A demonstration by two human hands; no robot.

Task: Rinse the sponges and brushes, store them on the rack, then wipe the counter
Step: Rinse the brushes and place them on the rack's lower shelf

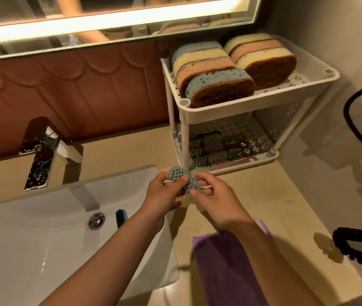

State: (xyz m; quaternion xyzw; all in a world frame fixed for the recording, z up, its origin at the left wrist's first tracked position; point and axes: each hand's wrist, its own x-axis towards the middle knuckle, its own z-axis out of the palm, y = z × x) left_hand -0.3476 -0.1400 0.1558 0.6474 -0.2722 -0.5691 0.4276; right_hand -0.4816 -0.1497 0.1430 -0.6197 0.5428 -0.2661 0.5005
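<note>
My left hand (pixel 164 191) and my right hand (pixel 213 199) both pinch a small blue-green brush (pixel 181 176) with dark bristles, held over the counter just in front of the white two-tier rack (pixel 248 102). Several sponges (pixel 217 82) stand on edge on the rack's top shelf. More brushes (pixel 206 146) lie on the lower shelf. Another blue brush (pixel 120 216) with dark bristles stands in the white sink (pixel 43 239) beside the drain. A purple cloth (pixel 226 268) lies on the counter under my right forearm.
A chrome faucet (pixel 43 151) stands behind the sink, wet with drops. A black scrunchie (pixel 359 246) lies on the beige counter (pixel 286 195) at the right. A lit mirror (pixel 109 18) runs along the wall above a brown padded backsplash.
</note>
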